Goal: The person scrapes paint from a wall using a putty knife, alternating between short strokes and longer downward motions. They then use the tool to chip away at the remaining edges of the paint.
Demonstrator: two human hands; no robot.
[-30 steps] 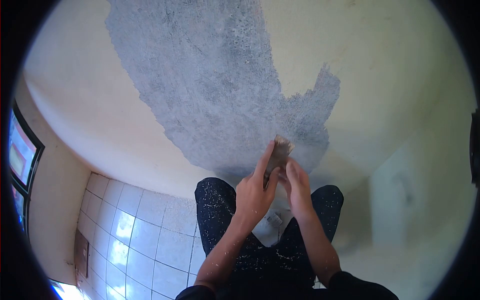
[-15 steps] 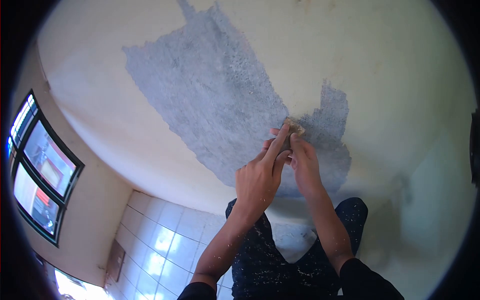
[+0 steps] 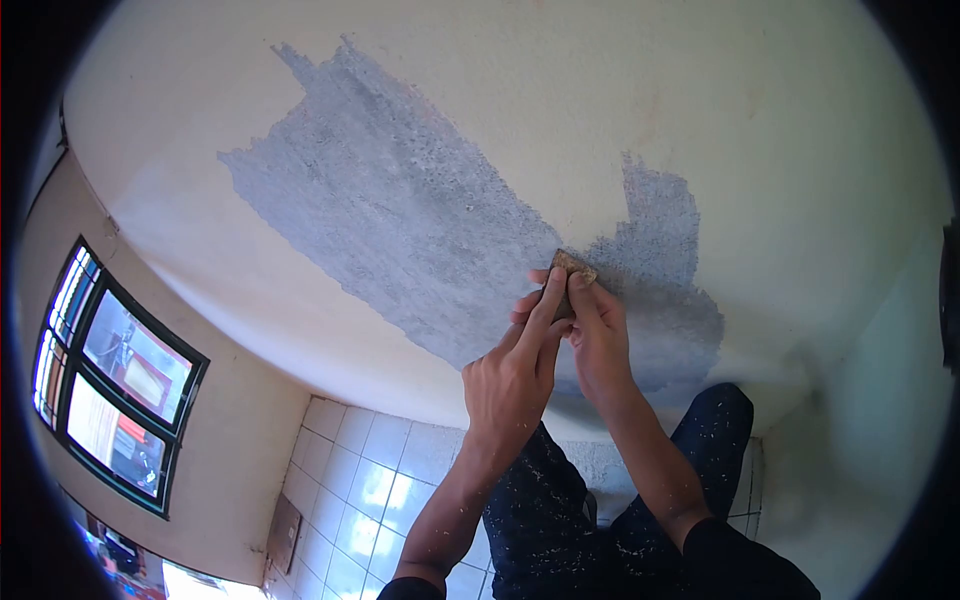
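Both hands are closed around a small flat scraper [image 3: 574,265], brown and speckled, its broad end against the wall. My left hand [image 3: 508,372] grips it from the left, with the index finger stretched along its face. From the right, my right hand [image 3: 600,338] pinches it, its fingertips beside the left ones. The lower part of the scraper is hidden by the fingers. Around it, a rough grey bare patch [image 3: 380,190] shows where the cream paint is gone. The scraper's end meets the ragged paint edge between the wide left area and the narrower right one.
Cream painted wall [image 3: 540,90] surrounds the patch, with a corner and side wall [image 3: 890,340] at the right. My flake-speckled dark trouser legs [image 3: 545,500] are bent below. White floor tiles [image 3: 375,490] and a dark-framed window [image 3: 125,375] are at the left.
My view has shifted, so the window and floor appear farther right. Both hands keep their grip on the scraper, which now shows more of its flat face.
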